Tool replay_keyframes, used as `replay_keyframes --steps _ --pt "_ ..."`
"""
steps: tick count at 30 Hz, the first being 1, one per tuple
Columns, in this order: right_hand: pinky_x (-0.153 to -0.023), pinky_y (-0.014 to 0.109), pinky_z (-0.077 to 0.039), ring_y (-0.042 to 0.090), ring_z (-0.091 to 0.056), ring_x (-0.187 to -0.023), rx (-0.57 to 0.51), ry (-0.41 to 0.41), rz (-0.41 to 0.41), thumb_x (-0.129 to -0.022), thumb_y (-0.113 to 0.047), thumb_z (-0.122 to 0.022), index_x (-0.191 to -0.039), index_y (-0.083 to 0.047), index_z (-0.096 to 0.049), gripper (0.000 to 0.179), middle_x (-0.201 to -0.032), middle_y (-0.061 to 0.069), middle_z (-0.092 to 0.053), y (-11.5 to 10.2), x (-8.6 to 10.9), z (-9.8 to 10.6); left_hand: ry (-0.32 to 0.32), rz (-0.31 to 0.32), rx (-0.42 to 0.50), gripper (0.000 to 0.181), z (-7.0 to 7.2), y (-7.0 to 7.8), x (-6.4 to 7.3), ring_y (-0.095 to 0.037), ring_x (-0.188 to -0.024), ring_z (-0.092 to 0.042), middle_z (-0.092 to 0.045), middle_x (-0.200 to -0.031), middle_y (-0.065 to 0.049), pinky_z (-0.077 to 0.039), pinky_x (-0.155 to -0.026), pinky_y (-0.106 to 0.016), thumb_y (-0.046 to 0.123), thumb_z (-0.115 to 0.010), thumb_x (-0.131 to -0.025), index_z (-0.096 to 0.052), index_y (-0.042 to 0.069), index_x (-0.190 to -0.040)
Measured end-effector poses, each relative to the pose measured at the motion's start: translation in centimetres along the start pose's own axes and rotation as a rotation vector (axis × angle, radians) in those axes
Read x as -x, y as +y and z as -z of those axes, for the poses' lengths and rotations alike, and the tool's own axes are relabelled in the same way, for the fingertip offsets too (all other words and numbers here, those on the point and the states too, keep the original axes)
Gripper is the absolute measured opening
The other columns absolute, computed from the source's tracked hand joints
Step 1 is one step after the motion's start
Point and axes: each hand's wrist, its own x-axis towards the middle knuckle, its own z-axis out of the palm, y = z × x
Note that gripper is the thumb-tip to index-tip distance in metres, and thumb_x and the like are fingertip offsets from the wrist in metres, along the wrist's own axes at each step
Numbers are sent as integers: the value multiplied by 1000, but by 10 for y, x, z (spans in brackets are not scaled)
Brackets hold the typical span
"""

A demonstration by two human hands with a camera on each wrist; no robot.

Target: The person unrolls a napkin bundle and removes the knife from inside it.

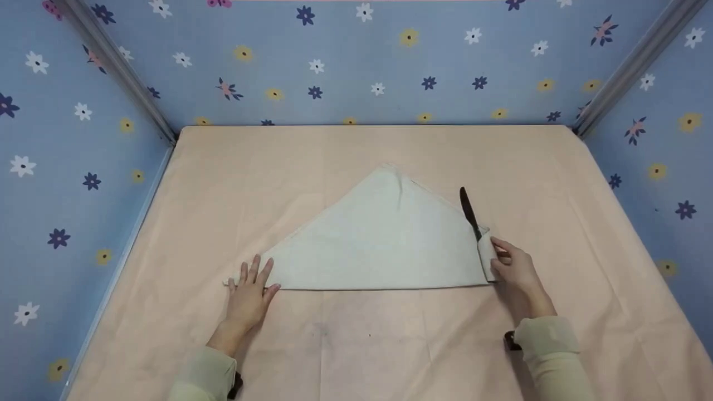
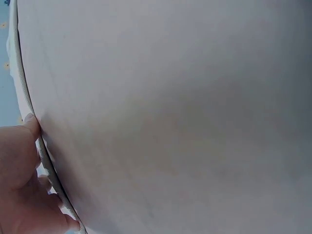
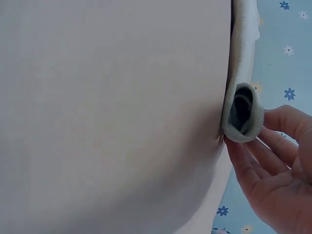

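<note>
A pale cloth napkin (image 1: 367, 239), folded to a triangle, lies with its point away from me and its long edge toward me. Its right end is rolled (image 3: 254, 129) around a dark table knife (image 1: 469, 206), whose blade sticks out at the far end; the rest of the knife is hidden inside. My right hand (image 1: 518, 270) holds this roll between thumb and fingers. At the opposite corner my left hand (image 1: 248, 303) rests on the napkin with fingers spread; in the left wrist view its thumb touches the folded edge.
A peach cloth (image 1: 362, 345) with creases covers the table. Blue flowered panels (image 1: 356, 67) stand behind and on both sides, joined by grey corner posts (image 1: 117, 67). Dark bands (image 1: 512, 341) show at the wrists below the pale sleeves.
</note>
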Motion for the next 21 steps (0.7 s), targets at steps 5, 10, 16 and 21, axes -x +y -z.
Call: replay_keyframes --steps 5,10,16,21 --pt "-79 39 -49 41 -50 -105 2 -2 -17 -87 3 -49 -133 4 -33 49 -124 31 -42 0 0 1 -13 13 -8 60 0 0 -1 -45 -128 -6 -11 -145 -20 -6 -91 -70 37 -45 -92 -23 10 -141" --pt "-82 41 -47 40 -49 -107 1 3 -34 -86 3 -50 -133 4 -34 50 -126 28 -42 2 0 2 -5 12 14 61 -1 0 -1 -45 -129 -5 -11 -145 -19 -4 -92 -69 43 -41 -92 -24 10 -141" --pt "-84 42 -45 40 -48 -107 -13 20 -45 -87 1 -50 -133 4 -35 49 -126 28 -42 1 0 1 55 -19 41 64 -10 -7 0 -42 -130 1 -6 -147 -14 1 -90 -70 52 -33 -90 -19 19 -143" --pt "-78 40 -48 39 -46 -111 -27 57 -89 -87 -3 -51 -133 -1 -37 48 -128 24 -42 -4 2 -4 30 4 34 60 -3 0 0 -44 -129 -5 -12 -145 -19 -3 -92 -69 43 -42 -91 -26 11 -140"
